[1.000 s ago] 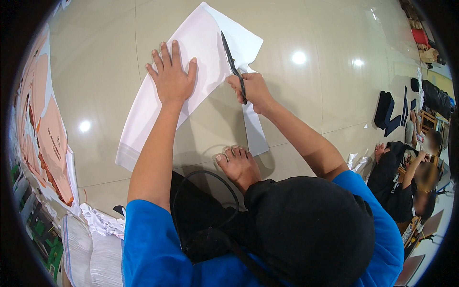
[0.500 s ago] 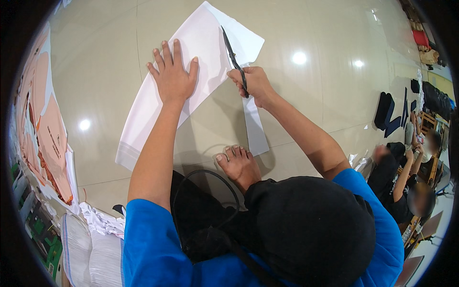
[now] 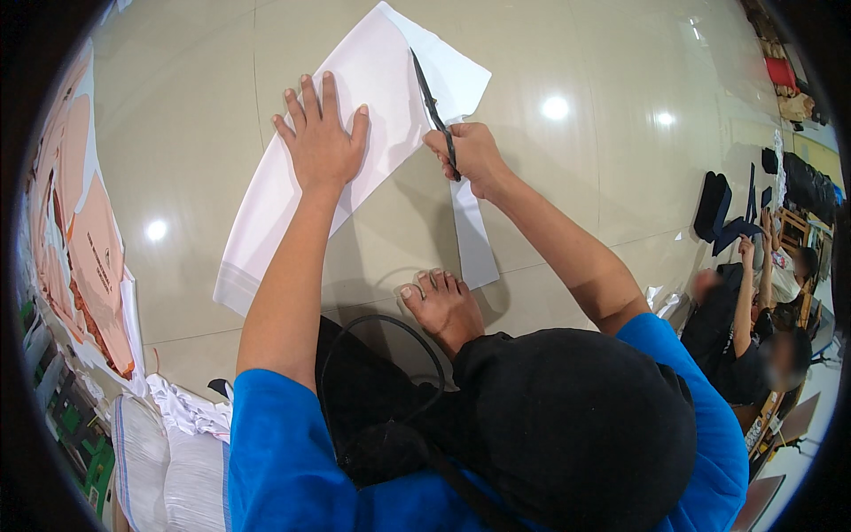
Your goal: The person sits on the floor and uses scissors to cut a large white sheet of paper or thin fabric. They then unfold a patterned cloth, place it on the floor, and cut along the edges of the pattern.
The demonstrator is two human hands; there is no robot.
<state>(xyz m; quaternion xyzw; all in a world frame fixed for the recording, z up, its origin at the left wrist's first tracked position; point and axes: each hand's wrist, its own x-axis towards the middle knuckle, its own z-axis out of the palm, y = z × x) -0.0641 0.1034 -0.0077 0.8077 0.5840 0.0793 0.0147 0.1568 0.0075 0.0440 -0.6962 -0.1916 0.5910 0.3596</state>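
Nudged forward, the long black metal scissors (image 3: 429, 96) sit in the curled right hand (image 3: 472, 158), so I'd keep the splayed left hand (image 3: 321, 151) pressing the white fabric sheet (image 3: 387, 97) flat on the beige tiled floor (image 3: 567, 173).

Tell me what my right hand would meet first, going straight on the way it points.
Your right hand, holding black scissors, would probably meet the white fabric just ahead to its left, though its height is hard to judge.
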